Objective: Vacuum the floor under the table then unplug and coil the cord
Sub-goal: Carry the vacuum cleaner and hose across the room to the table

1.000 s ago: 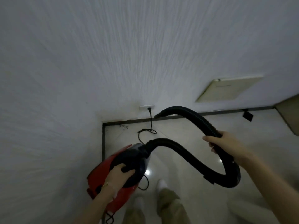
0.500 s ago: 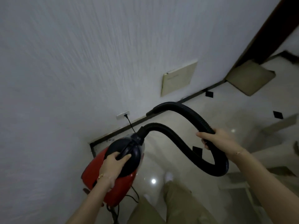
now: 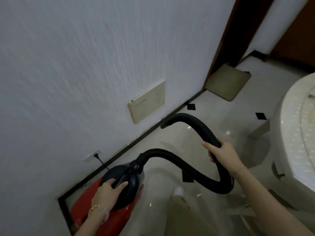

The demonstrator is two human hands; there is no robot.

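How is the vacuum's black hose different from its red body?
The hose is long, thin, ribbed and all black; the red body is short and fat, with a rounded black top. The hose bends in big curves; the red body keeps one solid shape. The right hand grips the hose; the left hand grips the handle on the red body. They are joined together, and each is held.

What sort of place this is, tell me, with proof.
Likely a room in a home: glossy tiled floor, a wall socket low by the skirting, and a wooden door frame.
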